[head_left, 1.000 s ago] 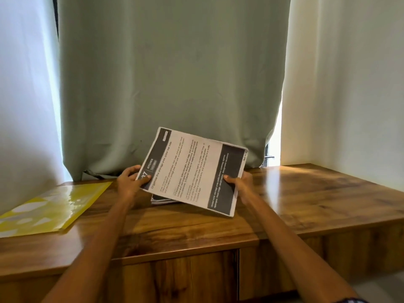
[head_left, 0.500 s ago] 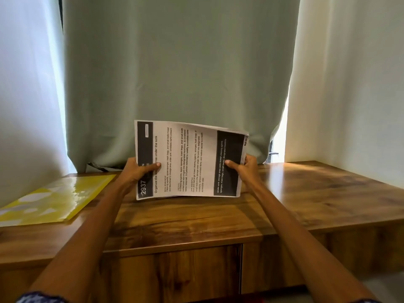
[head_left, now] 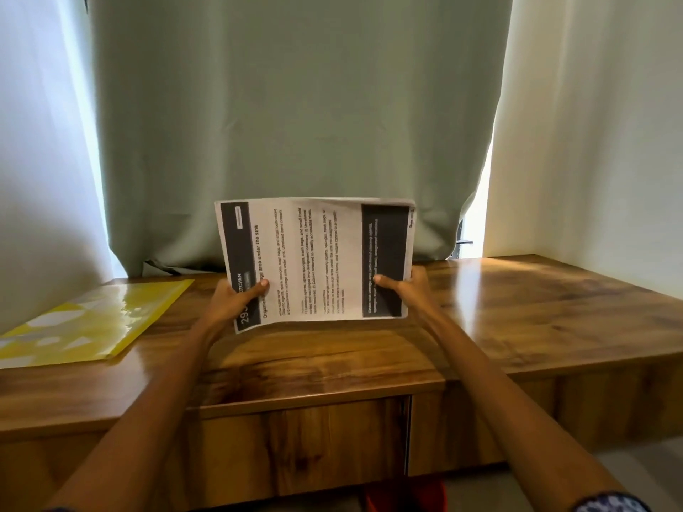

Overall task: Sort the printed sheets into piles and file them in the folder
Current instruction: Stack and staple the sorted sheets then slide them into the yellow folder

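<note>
Right now your left thumb (head_left: 261,287) lies across the front of the sheets (head_left: 318,260) near their left edge, and your right thumb (head_left: 381,279) does the same on the dark band at the right; the other fingers of both hands are hidden behind the paper, so each hand pinches the stack from front and back. Your left hand (head_left: 236,301) and right hand (head_left: 410,290) hold the sheets upright over the desk (head_left: 517,312), lower edge at or just above the wood; you cannot tell which from here. Judging by that pose, you are squaring the stack. Loosen the pinch a little, let the bottom edges drop onto the wood together, and tap lightly so no corner buckles. Keep your thumbs low so the top does not flop forward. The folder (head_left: 92,323) lies flat, well apart to your left, against the curtain (head_left: 295,105) side.
</note>
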